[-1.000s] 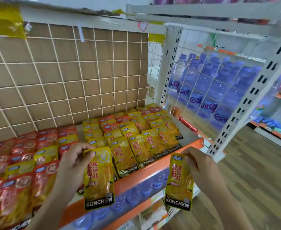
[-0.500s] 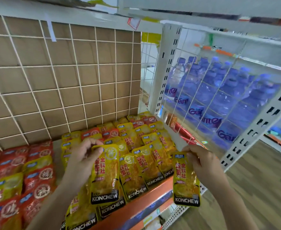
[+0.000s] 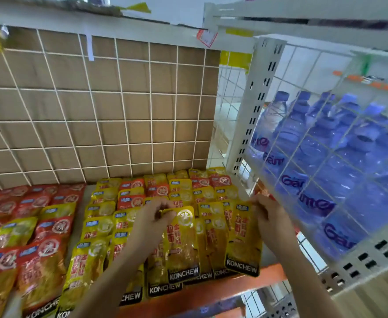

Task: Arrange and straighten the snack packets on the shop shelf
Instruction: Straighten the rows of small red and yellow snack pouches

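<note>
— What do we have in our left hand (image 3: 152, 222)?
— A yellow packet (image 3: 182, 245). We pinch its top, and our fingers are curled on it.
— Where is it?
— Over the yellow rows (image 3: 99, 226), near the front of the shelf (image 3: 269, 273). Its black end points at us. We cannot tell if it sits on the rows or hangs just over them.
— And our right hand (image 3: 272, 216)?
— It pinches the top of a second packet (image 3: 243, 239). That one is just beside the first, at the right end of the shelf.
— What else do we see?
— We see red packets (image 3: 39, 228) on the left, with a few yellow ones mixed in. A wire grid (image 3: 119, 115) with brown board stands at the back. Blue water bottles (image 3: 326, 171) are behind white wire on the right.
</note>
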Motion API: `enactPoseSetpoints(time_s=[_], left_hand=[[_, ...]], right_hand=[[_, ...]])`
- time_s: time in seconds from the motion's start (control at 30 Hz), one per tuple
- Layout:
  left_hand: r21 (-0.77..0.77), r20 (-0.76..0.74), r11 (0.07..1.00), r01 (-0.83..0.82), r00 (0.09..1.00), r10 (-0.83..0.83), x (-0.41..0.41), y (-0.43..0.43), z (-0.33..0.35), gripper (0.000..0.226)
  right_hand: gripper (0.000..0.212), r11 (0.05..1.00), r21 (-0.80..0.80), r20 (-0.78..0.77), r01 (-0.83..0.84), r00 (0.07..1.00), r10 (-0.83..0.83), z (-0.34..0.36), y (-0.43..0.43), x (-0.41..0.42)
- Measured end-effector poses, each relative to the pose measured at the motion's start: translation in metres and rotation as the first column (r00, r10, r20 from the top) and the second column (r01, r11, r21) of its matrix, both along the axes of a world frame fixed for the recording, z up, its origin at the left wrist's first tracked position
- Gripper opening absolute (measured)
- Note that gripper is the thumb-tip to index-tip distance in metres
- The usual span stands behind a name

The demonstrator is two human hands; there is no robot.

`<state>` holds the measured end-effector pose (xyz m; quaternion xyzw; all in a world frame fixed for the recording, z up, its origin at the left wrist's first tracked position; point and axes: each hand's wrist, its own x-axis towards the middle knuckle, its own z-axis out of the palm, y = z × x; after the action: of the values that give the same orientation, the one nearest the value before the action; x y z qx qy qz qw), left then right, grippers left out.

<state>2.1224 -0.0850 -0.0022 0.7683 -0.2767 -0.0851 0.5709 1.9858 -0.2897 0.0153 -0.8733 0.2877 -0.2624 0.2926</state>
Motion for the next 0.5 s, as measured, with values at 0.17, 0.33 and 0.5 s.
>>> enactPoseSetpoints(time_s=[0.17,0.33,0.5], left_hand=[[0.121,-0.03,0.993,-0.013,0.999,0.017,-0.004,-0.02,-0.015,0.019],[0.289,0.077,0.956,-0.057,0.996,0.036,-0.01,-0.032,-0.021,0.017],[0.333,0.174,0.94,-0.077,0.985,0.019,-0.008,-0.033,-0.023,0.014]], right_hand=[[0.017,0.991,0.045,-0.045,-0.127,0.991,0.129,-0.017,-0.006,0.021],[0.017,0.985,0.019,-0.18,-0.171,0.969,0.172,-0.037,-0.021,0.031],[0.018,0.987,-0.029,-0.285,-0.16,0.947,0.146,-0.039,-0.028,0.031]])
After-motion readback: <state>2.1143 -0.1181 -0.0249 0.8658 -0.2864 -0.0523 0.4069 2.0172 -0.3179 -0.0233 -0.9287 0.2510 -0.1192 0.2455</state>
